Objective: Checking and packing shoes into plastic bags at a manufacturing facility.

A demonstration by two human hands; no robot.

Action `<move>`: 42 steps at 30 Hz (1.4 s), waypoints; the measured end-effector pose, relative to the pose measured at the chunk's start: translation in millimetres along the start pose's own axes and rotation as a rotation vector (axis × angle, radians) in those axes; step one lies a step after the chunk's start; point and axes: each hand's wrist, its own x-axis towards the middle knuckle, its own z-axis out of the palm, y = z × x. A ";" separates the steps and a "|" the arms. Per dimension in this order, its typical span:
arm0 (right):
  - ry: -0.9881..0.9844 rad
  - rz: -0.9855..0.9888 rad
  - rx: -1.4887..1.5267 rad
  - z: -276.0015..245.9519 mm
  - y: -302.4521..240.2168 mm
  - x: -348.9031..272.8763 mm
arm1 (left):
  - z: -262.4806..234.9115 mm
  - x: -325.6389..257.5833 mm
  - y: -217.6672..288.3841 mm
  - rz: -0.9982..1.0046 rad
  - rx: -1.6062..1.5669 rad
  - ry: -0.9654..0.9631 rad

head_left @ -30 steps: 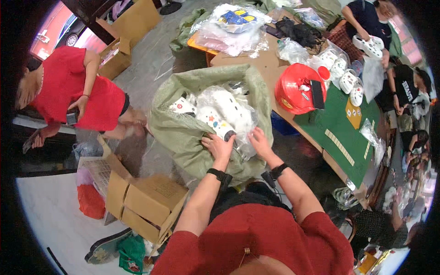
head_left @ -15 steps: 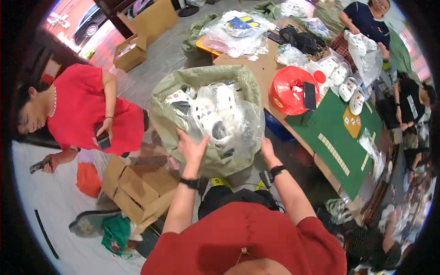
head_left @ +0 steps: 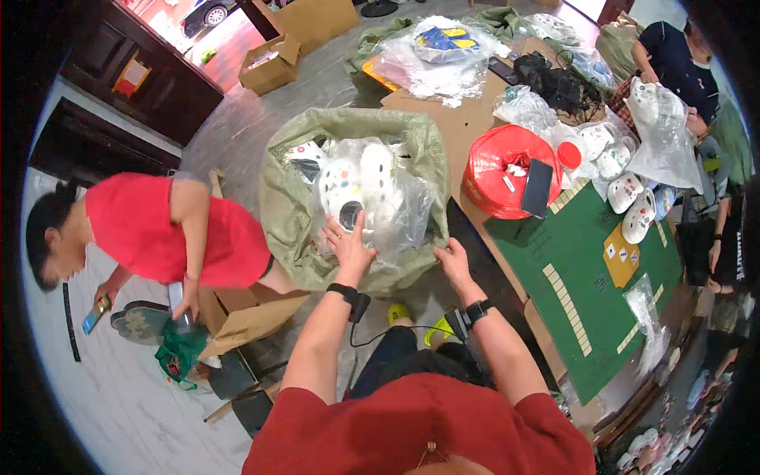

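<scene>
Left hand (head_left: 348, 245) spread flat, fingers splayed and unclenched, palm pressed against a clear plastic bag of white shoes (head_left: 366, 198); touching, not gripping. Right hand (head_left: 453, 260) pinched on the near rim of the green sack (head_left: 427, 170), fingers curled over the fabric edge just beside the bag's right flank.

From the left: a person in a red top (head_left: 170, 229) bent over an open cardboard box (head_left: 241, 310), well apart from both hands. Then the sack, mouth wide and facing up, standing on the floor just ahead of the knees. Inside, the plastic bag, piled high, long axis running away from the body toward the sack's far rim, straight ahead of the left palm and slightly left of the right hand. Left hand nearer to the bag, already on it; right hand only on the sack. Whether the right fingertips also catch the plastic film, cannot tell.

Further right: a brown tabletop edge, a red plastic basin (head_left: 507, 170) with a dark phone (head_left: 537, 188) leaning on it, a green mat (head_left: 602, 269), more white shoes in bags, and 1 more person in dark clothes (head_left: 673, 55) at the far corner.
</scene>
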 end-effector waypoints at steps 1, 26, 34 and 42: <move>-0.054 -0.043 -0.032 -4.0 -0.7 -2.4 | 10.7 7.5 8.3 -0.053 0.094 0.023; -0.070 0.195 -0.104 -139.0 -108.9 -31.7 | -31.1 16.9 -18.0 0.175 -0.391 0.131; 0.310 0.359 0.064 -280.7 -72.9 -109.5 | -0.4 53.8 -118.6 -0.627 -0.121 0.582; -0.123 0.106 -0.329 -192.5 -98.4 -33.4 | -9.4 94.9 -95.9 -0.583 -0.333 0.296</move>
